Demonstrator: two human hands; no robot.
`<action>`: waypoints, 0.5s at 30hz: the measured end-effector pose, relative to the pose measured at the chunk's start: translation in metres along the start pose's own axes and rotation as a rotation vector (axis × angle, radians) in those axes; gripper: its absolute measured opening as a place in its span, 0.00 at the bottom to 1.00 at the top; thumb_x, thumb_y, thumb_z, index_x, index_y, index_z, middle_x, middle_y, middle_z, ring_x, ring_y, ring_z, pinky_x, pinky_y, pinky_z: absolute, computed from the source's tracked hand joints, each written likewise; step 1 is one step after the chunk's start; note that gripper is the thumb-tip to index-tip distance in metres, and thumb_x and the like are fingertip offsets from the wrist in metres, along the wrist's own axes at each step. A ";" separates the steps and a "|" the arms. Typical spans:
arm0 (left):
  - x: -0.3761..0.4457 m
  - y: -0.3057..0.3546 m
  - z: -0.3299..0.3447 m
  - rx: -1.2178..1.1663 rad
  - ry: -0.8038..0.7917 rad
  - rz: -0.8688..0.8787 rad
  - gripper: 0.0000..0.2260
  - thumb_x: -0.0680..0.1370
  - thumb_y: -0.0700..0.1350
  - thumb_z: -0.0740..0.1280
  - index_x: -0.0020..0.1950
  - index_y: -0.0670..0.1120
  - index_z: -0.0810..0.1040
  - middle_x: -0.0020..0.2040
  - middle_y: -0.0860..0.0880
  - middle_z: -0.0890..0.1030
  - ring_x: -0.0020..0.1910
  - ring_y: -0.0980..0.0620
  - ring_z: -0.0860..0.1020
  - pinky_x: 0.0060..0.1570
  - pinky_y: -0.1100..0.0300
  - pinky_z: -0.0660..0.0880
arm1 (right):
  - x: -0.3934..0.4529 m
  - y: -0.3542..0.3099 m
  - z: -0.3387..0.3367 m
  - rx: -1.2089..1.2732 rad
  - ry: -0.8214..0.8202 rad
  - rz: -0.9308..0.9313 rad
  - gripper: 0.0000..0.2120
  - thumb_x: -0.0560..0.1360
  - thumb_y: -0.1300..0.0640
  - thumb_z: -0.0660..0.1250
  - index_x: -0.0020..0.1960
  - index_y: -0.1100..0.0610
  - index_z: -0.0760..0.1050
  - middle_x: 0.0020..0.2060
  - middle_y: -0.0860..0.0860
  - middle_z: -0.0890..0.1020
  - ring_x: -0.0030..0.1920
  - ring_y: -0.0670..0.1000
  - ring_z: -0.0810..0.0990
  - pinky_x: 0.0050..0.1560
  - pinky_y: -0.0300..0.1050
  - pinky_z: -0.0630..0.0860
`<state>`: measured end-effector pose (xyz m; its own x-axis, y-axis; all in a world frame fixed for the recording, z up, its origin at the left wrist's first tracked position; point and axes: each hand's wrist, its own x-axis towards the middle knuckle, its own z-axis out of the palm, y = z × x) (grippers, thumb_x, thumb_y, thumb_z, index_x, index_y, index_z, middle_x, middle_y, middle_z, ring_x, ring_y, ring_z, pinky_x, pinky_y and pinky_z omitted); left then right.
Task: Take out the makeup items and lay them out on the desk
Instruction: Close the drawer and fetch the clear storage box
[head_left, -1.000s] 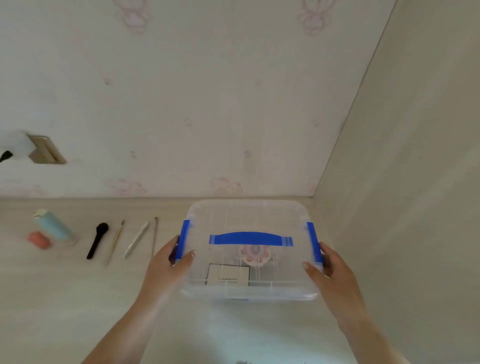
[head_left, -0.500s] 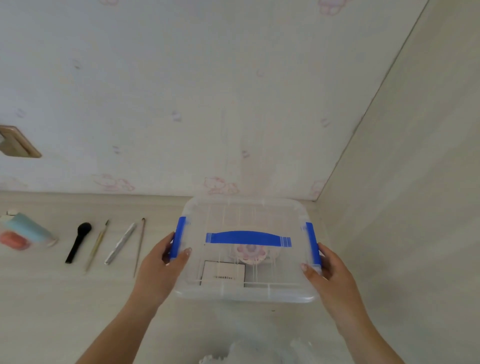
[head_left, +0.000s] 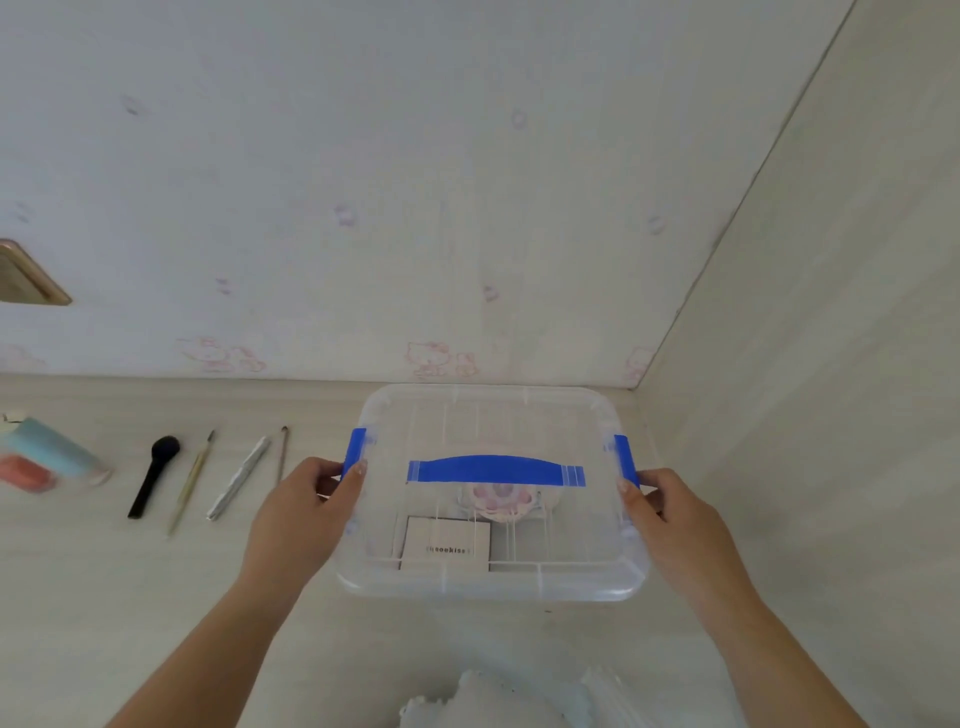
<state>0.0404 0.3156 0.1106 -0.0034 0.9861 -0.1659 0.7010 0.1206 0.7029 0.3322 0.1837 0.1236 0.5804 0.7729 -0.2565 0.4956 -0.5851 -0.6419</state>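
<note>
Hands unmoved over last second; left hand and right hand keep fingers curled on blue side latches of clear lidded box on tabletop; lid on; compact inside; brushes already laid out left; unlatching likely next.

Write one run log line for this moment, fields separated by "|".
left hand grips left blue latch | right hand grips right blue latch | clear box lid on | brushes laid on desk
</note>
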 end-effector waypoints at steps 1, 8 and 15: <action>0.001 0.000 -0.001 0.045 0.006 0.020 0.11 0.77 0.55 0.61 0.48 0.49 0.77 0.38 0.54 0.82 0.38 0.54 0.79 0.35 0.59 0.71 | -0.001 -0.002 -0.001 -0.103 0.005 -0.035 0.11 0.78 0.44 0.56 0.56 0.49 0.71 0.36 0.45 0.80 0.35 0.43 0.77 0.32 0.38 0.67; 0.005 0.001 -0.007 0.309 0.002 0.150 0.14 0.79 0.55 0.56 0.41 0.50 0.75 0.33 0.53 0.80 0.35 0.49 0.78 0.37 0.56 0.74 | 0.003 -0.006 -0.001 -0.449 0.060 -0.142 0.14 0.81 0.49 0.50 0.52 0.54 0.71 0.33 0.49 0.78 0.33 0.52 0.73 0.33 0.45 0.65; 0.010 -0.015 -0.001 0.120 -0.075 0.018 0.19 0.80 0.48 0.52 0.38 0.37 0.74 0.36 0.41 0.81 0.33 0.44 0.74 0.33 0.56 0.68 | 0.009 0.011 0.004 -0.150 0.006 -0.040 0.18 0.81 0.58 0.51 0.33 0.56 0.63 0.27 0.51 0.70 0.30 0.53 0.69 0.32 0.45 0.63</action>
<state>0.0290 0.3233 0.0989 0.0602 0.9761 -0.2090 0.7807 0.0845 0.6191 0.3405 0.1845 0.1114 0.5619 0.7952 -0.2281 0.6091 -0.5842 -0.5363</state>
